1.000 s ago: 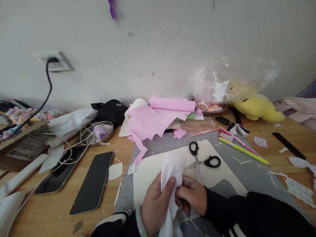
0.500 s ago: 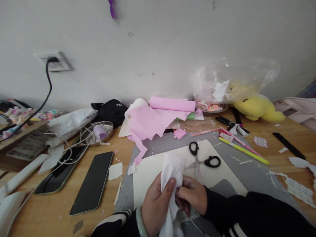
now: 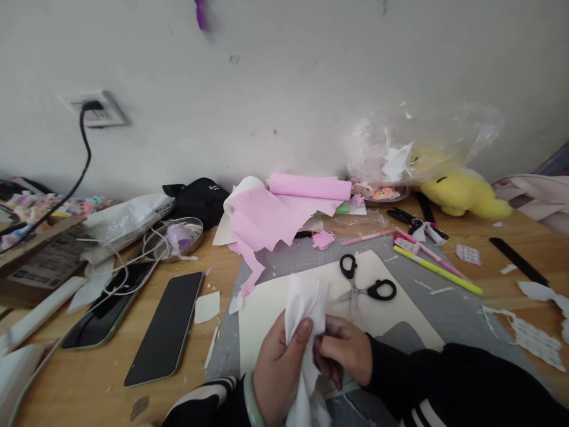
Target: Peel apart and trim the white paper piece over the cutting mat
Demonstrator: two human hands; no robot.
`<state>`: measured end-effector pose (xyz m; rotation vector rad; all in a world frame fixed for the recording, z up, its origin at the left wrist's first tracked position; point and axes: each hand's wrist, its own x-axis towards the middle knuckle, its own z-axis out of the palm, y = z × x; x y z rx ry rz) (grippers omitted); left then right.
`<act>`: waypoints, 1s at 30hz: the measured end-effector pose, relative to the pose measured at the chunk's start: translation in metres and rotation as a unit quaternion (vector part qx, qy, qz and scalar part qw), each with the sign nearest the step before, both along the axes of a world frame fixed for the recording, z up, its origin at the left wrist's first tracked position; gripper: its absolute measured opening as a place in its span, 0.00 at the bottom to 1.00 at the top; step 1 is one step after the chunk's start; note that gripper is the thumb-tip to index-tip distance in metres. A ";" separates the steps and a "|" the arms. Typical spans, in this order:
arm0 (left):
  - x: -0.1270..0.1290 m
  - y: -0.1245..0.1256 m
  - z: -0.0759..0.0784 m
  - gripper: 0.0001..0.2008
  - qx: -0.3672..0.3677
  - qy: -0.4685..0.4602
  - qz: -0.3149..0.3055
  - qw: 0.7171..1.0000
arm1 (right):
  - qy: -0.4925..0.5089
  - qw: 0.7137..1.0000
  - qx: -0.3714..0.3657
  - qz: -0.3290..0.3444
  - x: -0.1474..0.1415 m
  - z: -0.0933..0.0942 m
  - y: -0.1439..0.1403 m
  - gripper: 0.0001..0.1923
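A soft, crumpled white sheet (image 3: 306, 308), cloth or tissue, stands bunched up between my two hands near the front of the desk. My left hand (image 3: 282, 362) is closed round it, the thumb pressed flat on its face. Against its right side, my right hand (image 3: 342, 353) has its fingers curled and pinched at the edge; their tips are partly hidden. The sheet's lower end hangs down past my left wrist. Just beyond my hands, scissors with black handles (image 3: 381, 290) lie spread on a cream sheet of paper (image 3: 275, 296).
Pink paper (image 3: 267, 216) with ragged edges lies at the back by the wall. Two phones, one of them dark (image 3: 166, 326), are at left beside a cable. Pens, including a yellow one (image 3: 438, 270), paper scraps and a yellow plush toy (image 3: 464, 193) sit at right.
The top of the white sheet has shifted slightly left, with my left hand. My right hand keeps nearly the same place and grip. The scissors have not moved on the paper.
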<state>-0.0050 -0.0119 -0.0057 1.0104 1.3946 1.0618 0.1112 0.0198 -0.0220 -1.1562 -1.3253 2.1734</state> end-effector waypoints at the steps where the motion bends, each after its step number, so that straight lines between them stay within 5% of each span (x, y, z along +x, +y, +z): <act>1: -0.001 0.001 0.000 0.14 -0.002 0.007 0.018 1.000 | -0.002 1.000 -0.002 0.002 0.000 0.000 0.000 0.05; 6: -0.003 0.005 0.003 0.16 -0.003 0.030 0.071 0.997 | -0.002 1.000 0.011 -0.008 0.000 0.003 -0.002 0.04; 14: -0.001 0.003 -0.001 0.16 0.017 0.041 -0.038 0.998 | -0.008 0.999 0.039 0.004 0.001 0.001 -0.003 0.04; 30: -0.002 0.003 -0.003 0.15 0.026 0.062 -0.028 0.997 | -0.017 0.999 0.042 -0.017 -0.001 -0.002 -0.006 0.03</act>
